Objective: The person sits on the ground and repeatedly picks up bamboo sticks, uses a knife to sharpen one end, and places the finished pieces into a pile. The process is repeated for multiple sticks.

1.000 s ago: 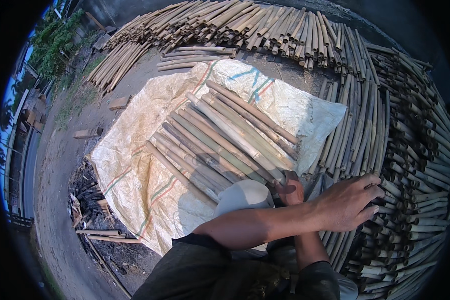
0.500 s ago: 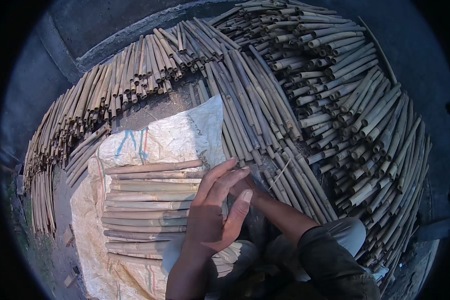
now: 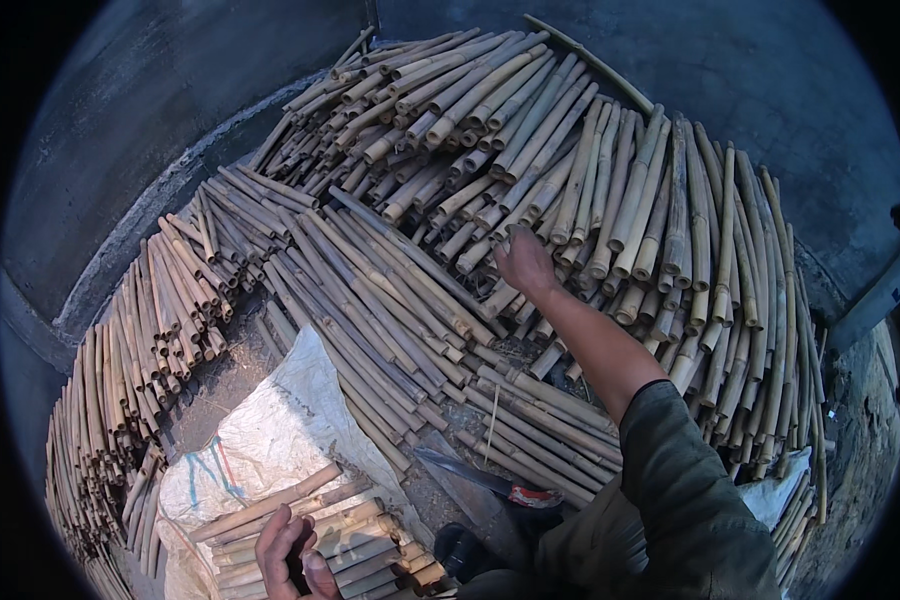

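Bamboo poles (image 3: 580, 190) stood heaped across the upper middle and right of the frame, with more laid flat through the centre and a short row (image 3: 355, 540) on a white woven sheet (image 3: 280, 410) at lower left. Many cut ends in the heap faced the bottom of the frame, which I judged made single poles easy to take by the end; the sheet probably kept the row off the dirt. My right hand (image 3: 525, 262) was at the heap's ends near the frame's centre, fingers bent down, but its back covered the fingertips, so I could not tell whether it had hold of a pole. My left hand (image 3: 292, 558) hung over the row at the bottom edge, half open, thumb apart from loosely curled fingers, with nothing in it that I could see; the frame cut it off at the wrist. Just below centre lay a red-handled blade (image 3: 475, 476), its handle end beside the trouser leg (image 3: 595, 540) and hard to make out. Shadow between the heaped poles hid how far back they ran.
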Tool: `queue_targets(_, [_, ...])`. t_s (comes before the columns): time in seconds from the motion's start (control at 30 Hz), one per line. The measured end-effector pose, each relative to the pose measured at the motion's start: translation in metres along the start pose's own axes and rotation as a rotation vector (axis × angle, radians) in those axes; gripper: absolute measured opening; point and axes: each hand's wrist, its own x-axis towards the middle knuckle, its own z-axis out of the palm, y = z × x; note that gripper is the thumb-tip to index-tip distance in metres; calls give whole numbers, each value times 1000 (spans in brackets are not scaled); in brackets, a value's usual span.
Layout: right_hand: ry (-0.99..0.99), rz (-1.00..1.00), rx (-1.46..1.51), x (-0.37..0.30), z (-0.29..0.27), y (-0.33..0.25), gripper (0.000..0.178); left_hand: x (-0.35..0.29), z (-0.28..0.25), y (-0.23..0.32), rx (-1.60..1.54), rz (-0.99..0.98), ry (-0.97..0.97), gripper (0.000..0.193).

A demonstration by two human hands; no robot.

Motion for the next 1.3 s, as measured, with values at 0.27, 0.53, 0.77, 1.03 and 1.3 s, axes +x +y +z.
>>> queue_targets(0.27, [102,-115,-349,83,5,22,46,32,23,-18,18,-133,-70,36])
queue_targets(0.53, [97,94,-483,152,27,39,41,64,37,-34,91,-120,-132,38])
queue_targets(0.77, [44,141,-377,182,33,54,52,74,42,-42,114,-213,-123,33])
queue_targets(1.03, [352,381,327,169,17,49,46,64,33,-38,88,-207,-83,33])
queue_targets(1.3, [322,313,1767,38,-31,-8,23,61,37,-22,-20,-88,-173,37])
